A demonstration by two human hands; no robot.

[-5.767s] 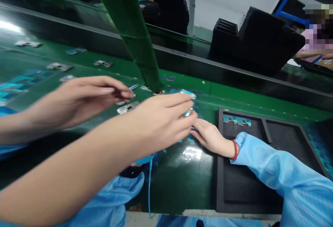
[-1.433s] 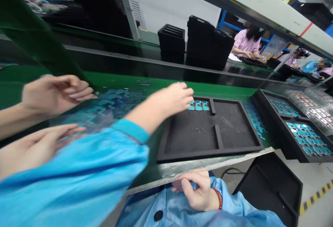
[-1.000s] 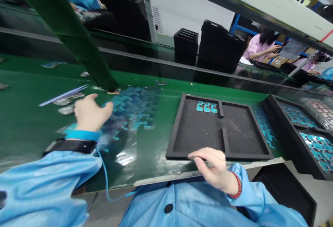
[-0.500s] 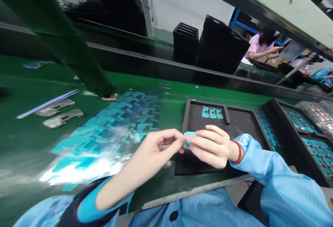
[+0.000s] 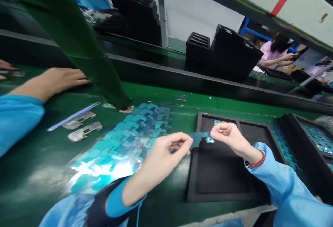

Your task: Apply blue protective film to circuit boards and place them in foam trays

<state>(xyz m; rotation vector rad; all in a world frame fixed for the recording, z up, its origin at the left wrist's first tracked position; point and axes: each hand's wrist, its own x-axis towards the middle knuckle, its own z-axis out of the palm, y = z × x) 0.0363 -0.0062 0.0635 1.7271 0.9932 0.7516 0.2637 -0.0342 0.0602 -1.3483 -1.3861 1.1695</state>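
Observation:
A thin teal die-cut film piece is stretched between my two hands above the left part of a black foam tray. My left hand pinches its left end between thumb and fingers. With thumb and forefinger, my right hand grips the right end, where a small part reflects light. Behind my right hand, teal-covered pieces show partly in the tray's upper left; my fingers hide the others. Left of my hands lie clear sheets of teal film pieces on the green table.
A lilac stick and metal-looking parts lie at left, near another person's hand. A green-wrapped post slants in front. Another black tray with teal pieces stands at right. Stacked black trays stand behind the ledge.
My right hand has moved off to the right and turned, drawing the teal film piece out between my hands. Another person's arm has come in at left. The view has shifted.

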